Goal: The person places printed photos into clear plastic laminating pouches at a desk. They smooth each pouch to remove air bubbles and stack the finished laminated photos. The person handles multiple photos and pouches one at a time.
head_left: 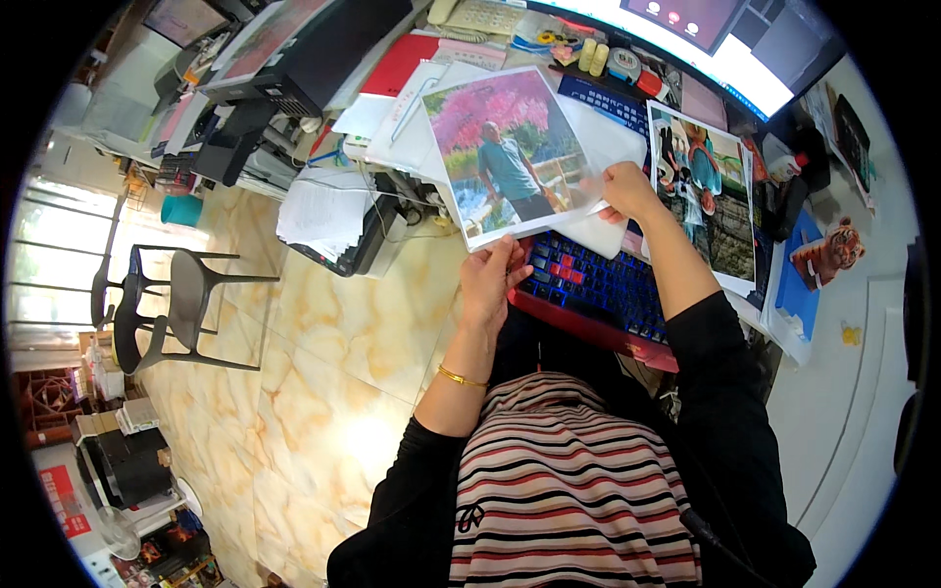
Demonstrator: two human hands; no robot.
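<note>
Bold white Chinese characters jump out in rows on a dark blue sheet (616, 108), near the table's (365, 76) far edge, just below the monitor (725, 49)! Away to the person's left, a red sign (64, 500) shows pale lettering, too small to read. The keyboard's (598, 287) key legends? Simply too tiny.

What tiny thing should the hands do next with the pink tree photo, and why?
Perhaps lay the pink tree photo on the other photo: the left hand and right hand both grip the first, and the other lies face-up nearby.
</note>
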